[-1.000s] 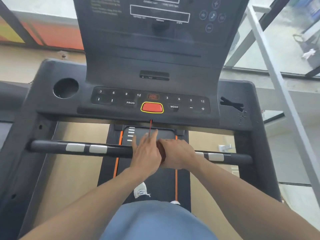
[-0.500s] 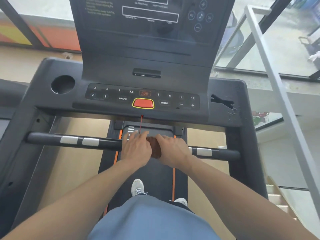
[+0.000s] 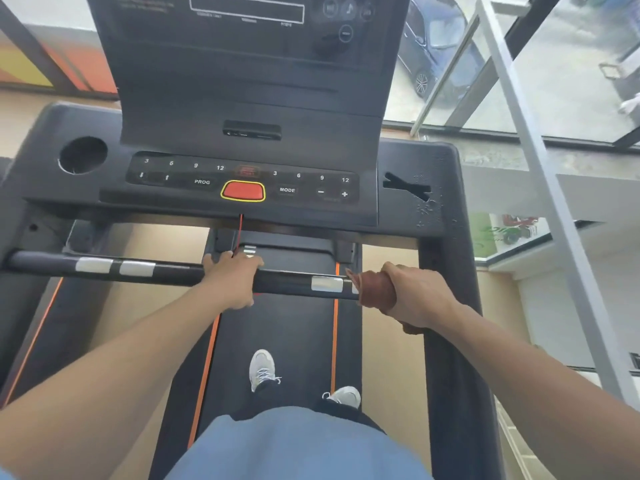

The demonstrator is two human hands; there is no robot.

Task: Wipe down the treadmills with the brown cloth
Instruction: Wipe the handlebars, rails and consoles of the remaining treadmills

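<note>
Head view: right hand (image 3: 417, 294) curled round brown cloth (image 3: 375, 289), wrapped on the handlebar (image 3: 173, 273) near its right end. Left hand (image 3: 233, 280) gripping bare bar at centre, fingers (image 3: 254, 262) hooked over top. Advised: keep cloth wrapped fully round, press evenly, cover the silver sensor plate (image 3: 326, 284), brace with left. Legible on console (image 3: 242, 178): PROG, MODE, 3 6 9 12 twice

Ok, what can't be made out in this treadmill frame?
All in the head view:
- Handlebar: its right end is hidden by the brown cloth and the right hand.
- Cloth: mostly covered by that hand.
- Left hand: fingertips curl out of sight over the bar.
- Screen: top cut off by the frame edge, print too blurred to read.
</note>
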